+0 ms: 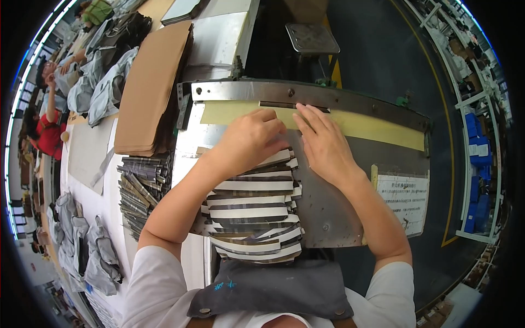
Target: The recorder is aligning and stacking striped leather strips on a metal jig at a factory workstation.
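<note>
Both my hands are over a metal folding machine's bed [328,205], near its long steel bar [348,98]. A dark narrow strip [279,105] lies along the bar, over a band of yellow tape [381,129]. The fingertips of my right hand [326,143] rest at the strip, palm down, fingers nearly straight. My left hand [254,139] is beside it with curled fingers, above the top of a pile of black-and-white striped strips [250,209]; whether it holds anything is hidden.
Brown cardboard sheets [151,86] are stacked at the left, above a heap of dark strips [143,188]. A sheet bearing writing [402,201] is on the bed's right. A metal stool [313,39] stands beyond the bar. Two people are at a far-left table with grey bags [108,90].
</note>
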Available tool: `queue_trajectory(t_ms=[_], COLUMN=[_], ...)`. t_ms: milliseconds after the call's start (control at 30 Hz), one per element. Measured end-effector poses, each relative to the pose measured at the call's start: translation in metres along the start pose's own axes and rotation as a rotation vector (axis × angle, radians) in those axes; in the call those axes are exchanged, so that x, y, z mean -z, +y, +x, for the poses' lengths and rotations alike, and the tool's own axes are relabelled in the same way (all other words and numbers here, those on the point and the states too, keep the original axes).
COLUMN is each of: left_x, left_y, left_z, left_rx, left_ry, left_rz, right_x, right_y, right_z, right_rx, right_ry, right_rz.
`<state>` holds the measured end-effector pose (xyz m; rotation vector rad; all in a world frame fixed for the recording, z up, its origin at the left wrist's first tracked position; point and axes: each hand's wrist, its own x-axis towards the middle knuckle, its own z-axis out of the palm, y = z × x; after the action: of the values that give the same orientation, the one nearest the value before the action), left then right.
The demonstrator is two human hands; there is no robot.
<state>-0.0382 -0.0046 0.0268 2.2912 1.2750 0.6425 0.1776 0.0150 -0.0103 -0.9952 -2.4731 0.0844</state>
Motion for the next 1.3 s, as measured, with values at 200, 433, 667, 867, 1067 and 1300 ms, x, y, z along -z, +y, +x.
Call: queue_trajectory(t_ms=[200, 433, 667, 867, 1067, 1300], left_x=[0.003, 0.008, 0.007, 0.009, 0.013, 0.019], left_y=[0.003, 0.005, 0.001, -0.009, -0.020, -0.014], left_z=[-0.015, -0.006, -0.003, 0.000, 0.003, 0.002], left_rx=[-0.014, 0.162, 0.139, 0.047, -0.127, -0.144], left_ry=[-0.147, -0.267, -0.248, -0.302, -0.184, -0.270], left_rz=[0.047, -0.163, -0.434, -0.463, -0.498, -0.433], right_x=[0.029, 0.016, 0.020, 0.011, 0.015, 0.003], right_y=[-0.002, -0.028, -0.031, -0.034, -0.033, -0.029], right_z=[-0.001, -0.004, 0.000, -0.001, 0.002, -0.003], right_rx=[-0.121, -0.217, -0.247, -0.201, -0.407, -0.313], right_ry=[-0.101, -0.246, -0.288, -0.191, -0.261, -0.137], right_rz=[0.166, 0.649, 0.601, 0.598, 0.793, 0.723])
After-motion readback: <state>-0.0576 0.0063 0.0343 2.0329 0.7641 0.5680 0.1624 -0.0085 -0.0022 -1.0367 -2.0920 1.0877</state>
